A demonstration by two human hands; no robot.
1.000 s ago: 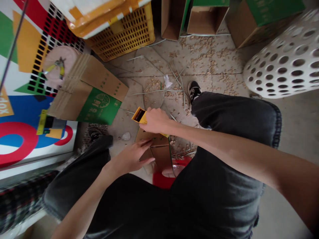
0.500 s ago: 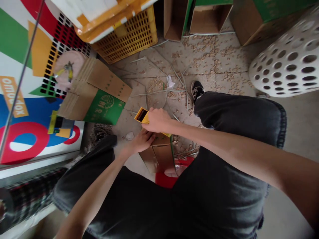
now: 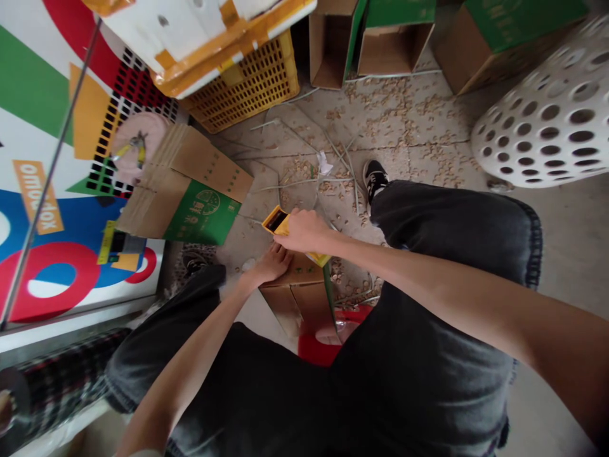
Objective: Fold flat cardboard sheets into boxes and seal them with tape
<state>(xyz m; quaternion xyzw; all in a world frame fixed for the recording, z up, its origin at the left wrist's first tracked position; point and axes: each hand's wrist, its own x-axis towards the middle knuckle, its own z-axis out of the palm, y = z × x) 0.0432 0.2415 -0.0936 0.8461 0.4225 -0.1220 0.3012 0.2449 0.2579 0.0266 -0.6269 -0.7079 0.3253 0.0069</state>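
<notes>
Concrete floor (image 3: 566, 266) strewn with husk fragments (image 3: 394, 108); yellow plastic crate (image 3: 242, 95) at 12 o'clock; white perforated drum (image 3: 537, 120) at 2 o'clock. Right hand (image 3: 307, 231) closed around a yellow tape dispenser (image 3: 276, 222); left hand (image 3: 271, 265) open, palm down on a small cardboard carton (image 3: 297, 298) at 6 o'clock, just above a red plastic object (image 3: 316, 349); carton could slide if that pressure eases.

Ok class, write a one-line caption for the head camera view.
Right hand grips a yellow tape dispenser above a cardboard box, left hand resting on its edge.
</notes>
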